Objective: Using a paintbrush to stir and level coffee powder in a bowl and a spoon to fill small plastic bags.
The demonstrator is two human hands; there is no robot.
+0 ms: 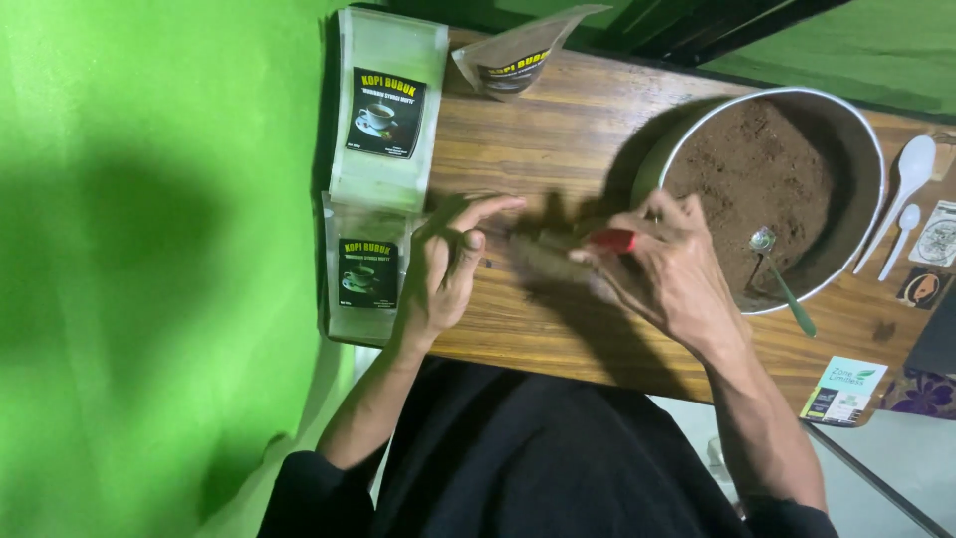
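Note:
My right hand (pixel 669 271) grips a small brush by its red handle (pixel 615 240). The blurred bristles (pixel 543 255) lie low over the wooden table (pixel 558 149). My left hand (pixel 446 264) rests at the table's left side with the index finger stretched out, holding nothing. It sits beside a clear pouch with a black label (pixel 364 274). Just right of my right hand stands a large round metal basin (pixel 864 139) holding brown powder (pixel 757 164).
A second labelled pouch (pixel 386 110) lies above the first, and a third pouch (pixel 518 48) sits at the table's far edge. A green-handled spoon (pixel 785 284) leans in the basin. Two white plastic spoons (pixel 908 179), small cards (pixel 844 389) and a green wall (pixel 149 249) surround the table.

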